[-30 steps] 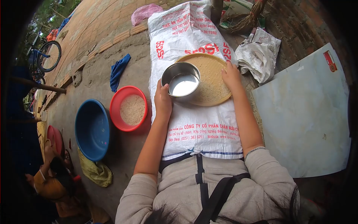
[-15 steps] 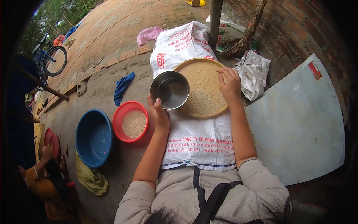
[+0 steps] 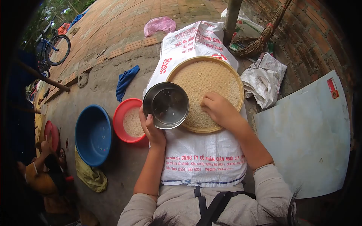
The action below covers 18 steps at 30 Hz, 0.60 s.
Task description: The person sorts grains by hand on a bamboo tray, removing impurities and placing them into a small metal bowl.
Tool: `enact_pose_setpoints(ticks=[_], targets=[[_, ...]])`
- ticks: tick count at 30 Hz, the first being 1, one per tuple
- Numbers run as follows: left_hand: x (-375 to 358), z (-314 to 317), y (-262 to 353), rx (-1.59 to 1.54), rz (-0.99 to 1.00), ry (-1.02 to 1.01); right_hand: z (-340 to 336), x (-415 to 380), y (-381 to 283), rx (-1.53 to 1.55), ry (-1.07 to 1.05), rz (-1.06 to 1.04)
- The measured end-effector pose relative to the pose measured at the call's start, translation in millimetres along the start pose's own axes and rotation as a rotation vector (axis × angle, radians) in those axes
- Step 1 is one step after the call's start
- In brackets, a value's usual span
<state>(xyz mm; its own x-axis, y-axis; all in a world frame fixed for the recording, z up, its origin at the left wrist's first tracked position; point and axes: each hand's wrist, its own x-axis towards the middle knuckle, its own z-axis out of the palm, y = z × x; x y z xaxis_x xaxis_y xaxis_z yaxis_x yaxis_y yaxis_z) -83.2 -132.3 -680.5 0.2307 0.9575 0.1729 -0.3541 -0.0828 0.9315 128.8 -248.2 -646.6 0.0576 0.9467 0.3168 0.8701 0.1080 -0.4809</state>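
My left grip (image 3: 154, 132) holds the bowl (image 3: 160, 97) around the tray (image 3: 203, 130)'s 9 o'clock; can't tell if my right grip (image 3: 221, 111) is pinching rice (image 3: 196, 119). I'd pick lightly.

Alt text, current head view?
The left hand holds a metal bowl by a round tray of grain; right hand is at the grain. The tray is over a white sack, with a red basin and blue basin to the left.

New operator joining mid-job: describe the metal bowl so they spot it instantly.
Find the central white sack, then the round tan tray over it. At the tray's lower-left edge, the left hand holds the metal bowl, silvery unlike the blue basin and red basin.
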Motion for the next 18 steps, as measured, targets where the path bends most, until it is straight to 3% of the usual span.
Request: enact_pose_setpoints(ticks=[4, 7, 9, 11, 13, 15, 16, 18], targets=[[12, 4, 18, 0.035, -0.056, -0.022, -9, -4, 3, 0.047, -0.115, -0.031], [39, 17, 37, 0.007, -0.145, -0.111, -29, 10, 11, 0.140, -0.089, -0.019], [67, 32, 54, 0.050, -0.218, -0.242, -48, 30, 7, 0.143, 0.097, -0.052], [95, 61, 66, 0.185, -0.123, -0.317, -77, 52, -7, 0.143, 0.252, -0.051], [116, 94, 80, 0.267, -0.243, -0.253, -98, 71, -19, 0.121, 0.328, -0.039], [131, 109, 90, 0.258, -0.297, -0.311, -109, 85, -25, 0.136, 0.638, 0.085], [135, 115, 93, 0.318, -0.320, -0.289, -110, 88, -26, 0.130, 0.634, 0.087], [132, 124, 87, 0.255, -0.286, -0.284, -112, 91, -27, 0.390, 0.823, 0.138]])
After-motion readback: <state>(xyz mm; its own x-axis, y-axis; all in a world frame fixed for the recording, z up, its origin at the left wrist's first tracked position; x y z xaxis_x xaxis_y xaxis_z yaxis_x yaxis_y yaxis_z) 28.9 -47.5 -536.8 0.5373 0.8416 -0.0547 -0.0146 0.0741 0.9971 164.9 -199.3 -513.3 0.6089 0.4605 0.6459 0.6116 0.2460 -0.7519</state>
